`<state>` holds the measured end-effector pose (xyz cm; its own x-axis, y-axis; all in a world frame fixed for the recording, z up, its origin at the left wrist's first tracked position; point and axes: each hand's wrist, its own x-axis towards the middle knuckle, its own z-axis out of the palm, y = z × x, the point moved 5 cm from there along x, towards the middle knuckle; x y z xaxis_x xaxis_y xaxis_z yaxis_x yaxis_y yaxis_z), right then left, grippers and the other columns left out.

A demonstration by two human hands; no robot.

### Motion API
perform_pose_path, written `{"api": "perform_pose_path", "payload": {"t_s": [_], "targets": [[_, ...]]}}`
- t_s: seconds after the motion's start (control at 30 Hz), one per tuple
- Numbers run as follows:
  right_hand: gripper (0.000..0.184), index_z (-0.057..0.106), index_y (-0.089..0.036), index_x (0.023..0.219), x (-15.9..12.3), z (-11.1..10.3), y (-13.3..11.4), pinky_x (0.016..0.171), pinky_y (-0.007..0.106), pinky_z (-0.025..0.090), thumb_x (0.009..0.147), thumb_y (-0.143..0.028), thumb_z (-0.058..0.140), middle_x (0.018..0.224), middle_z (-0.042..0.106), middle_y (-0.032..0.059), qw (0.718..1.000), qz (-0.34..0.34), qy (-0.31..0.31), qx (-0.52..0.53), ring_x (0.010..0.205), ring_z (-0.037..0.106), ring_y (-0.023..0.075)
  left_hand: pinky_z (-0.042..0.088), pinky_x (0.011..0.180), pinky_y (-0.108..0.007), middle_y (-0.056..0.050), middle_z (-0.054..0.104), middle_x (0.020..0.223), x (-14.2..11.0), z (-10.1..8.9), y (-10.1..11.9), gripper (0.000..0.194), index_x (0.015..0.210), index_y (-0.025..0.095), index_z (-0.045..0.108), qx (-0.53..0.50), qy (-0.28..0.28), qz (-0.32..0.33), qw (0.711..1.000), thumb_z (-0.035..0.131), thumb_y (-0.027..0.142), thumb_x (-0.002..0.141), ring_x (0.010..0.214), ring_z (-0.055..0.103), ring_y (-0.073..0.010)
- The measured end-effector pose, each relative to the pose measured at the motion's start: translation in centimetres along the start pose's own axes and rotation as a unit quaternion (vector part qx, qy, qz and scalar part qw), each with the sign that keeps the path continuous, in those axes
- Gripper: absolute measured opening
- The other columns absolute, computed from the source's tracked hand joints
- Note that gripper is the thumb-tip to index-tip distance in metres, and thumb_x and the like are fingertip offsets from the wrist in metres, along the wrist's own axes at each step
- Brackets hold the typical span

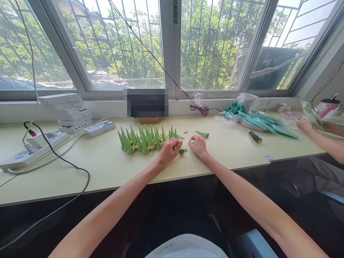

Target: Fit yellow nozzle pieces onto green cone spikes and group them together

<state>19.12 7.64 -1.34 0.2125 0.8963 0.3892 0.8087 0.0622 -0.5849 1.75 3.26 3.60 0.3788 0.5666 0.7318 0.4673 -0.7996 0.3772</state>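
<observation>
My left hand (169, 151) is closed, fingers curled in, at the right end of a group of upright green cones (139, 143). A green tip pokes out just beyond its fingers, but what it grips is hidden. My right hand (199, 146) pinches a small yellow piece (190, 140) between thumb and forefinger. Below and between the hands lies a green cone (182, 151), its dark round end showing, with a yellow bit beside it. Behind my right hand another green cone (202, 134) lies on its side. Small yellow pieces (185, 132) lie farther back.
White boxes (71, 109) are stacked at left, near a power strip (34, 150) and a black cable (86, 172). At right are a screwdriver (255, 137), green plastic bags (266, 123), and another person's hands (305, 124). The table edge (172, 179) runs beneath my forearms.
</observation>
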Motion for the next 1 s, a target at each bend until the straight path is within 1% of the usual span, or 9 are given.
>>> {"api": "perform_pose_path", "payload": {"t_s": [0.13,0.23,0.4,0.57,0.67,0.77,0.87,1.0], "targets": [[0.006,0.061,-0.019,0.088,0.2,0.4,-0.1,0.087,0.036,0.041,0.085,-0.024,0.058,0.095,0.061,0.0095,0.999,-0.021,-0.025,0.004,0.095,0.056,0.0228,0.03,0.054,-0.027,0.002,0.041,0.058,0.0,0.1,0.0,0.039,0.06,0.017,0.046,0.003,-0.001,0.005,1.0,0.047,0.032,0.097,0.052,0.037,-0.0102],[0.004,0.058,-0.019,0.082,0.2,0.5,-0.1,0.084,0.035,0.042,0.085,-0.021,0.057,0.091,0.062,0.0082,0.999,-0.044,-0.027,0.009,0.09,0.056,0.0218,0.03,0.054,-0.026,0.002,0.041,0.058,0.0,0.1,-0.2,0.039,0.06,0.017,0.046,0.003,-0.002,0.005,1.0,0.047,0.031,0.096,0.052,0.036,-0.0101],[0.008,0.052,-0.02,0.078,0.1,0.3,-0.4,0.078,0.035,0.042,0.085,-0.016,0.052,0.083,0.061,0.0071,0.995,-0.085,0.02,0.042,0.083,0.055,0.0218,0.032,0.054,-0.025,0.002,0.046,0.064,0.0,0.1,-0.3,0.033,0.067,0.017,0.053,-0.004,0.002,-0.005,1.0,0.048,0.031,0.096,0.053,0.038,-0.0092],[0.008,0.048,-0.021,0.081,-0.9,-1.0,-1.9,0.069,0.033,0.042,0.088,-0.018,0.047,0.079,0.06,0.0052,0.98,-0.153,0.066,0.104,0.072,0.053,0.0203,0.037,0.054,-0.024,0.0,0.053,0.072,0.0,-0.1,-0.3,0.026,0.078,0.017,0.059,-0.015,0.014,-0.019,1.0,0.048,0.032,0.096,0.055,0.042,-0.0088],[0.006,0.049,-0.021,0.084,-1.9,-1.7,-3.5,0.071,0.033,0.043,0.09,-0.02,0.047,0.081,0.06,0.0049,0.963,-0.226,0.072,0.131,0.075,0.054,0.0206,0.039,0.054,-0.023,-0.001,0.058,0.077,0.0,-0.1,-0.5,0.022,0.083,0.018,0.06,-0.029,0.027,-0.029,0.999,0.048,0.032,0.096,0.056,0.046,-0.0086],[0.005,0.05,-0.021,0.086,-2.7,-2.2,-4.7,0.075,0.034,0.045,0.09,-0.02,0.048,0.083,0.061,0.0055,0.946,-0.284,0.065,0.14,0.08,0.054,0.0214,0.041,0.055,-0.022,-0.001,0.059,0.079,0.0,-0.1,-0.7,0.021,0.084,0.018,0.06,-0.035,0.037,-0.036,0.998,0.049,0.032,0.095,0.057,0.047,-0.0085],[0.006,0.051,-0.022,0.086,-3.1,-2.5,-5.3,0.076,0.035,0.046,0.091,-0.02,0.048,0.084,0.062,0.0059,0.937,-0.313,0.059,0.14,0.084,0.055,0.0221,0.042,0.055,-0.022,-0.002,0.061,0.081,0.0,-0.1,-0.8,0.021,0.085,0.018,0.06,-0.039,0.035,-0.041,0.998,0.051,0.034,0.094,0.059,0.05,-0.009],[0.005,0.053,-0.021,0.088,-3.3,-2.6,-5.4,0.077,0.036,0.047,0.091,-0.021,0.05,0.086,0.063,0.0062,0.932,-0.33,0.063,0.133,0.085,0.055,0.0225,0.044,0.056,-0.023,-0.002,0.061,0.079,0.0,0.0,-0.9,0.022,0.085,0.018,0.061,-0.041,0.027,-0.043,0.998,0.054,0.037,0.093,0.062,0.053,-0.0104]]}}
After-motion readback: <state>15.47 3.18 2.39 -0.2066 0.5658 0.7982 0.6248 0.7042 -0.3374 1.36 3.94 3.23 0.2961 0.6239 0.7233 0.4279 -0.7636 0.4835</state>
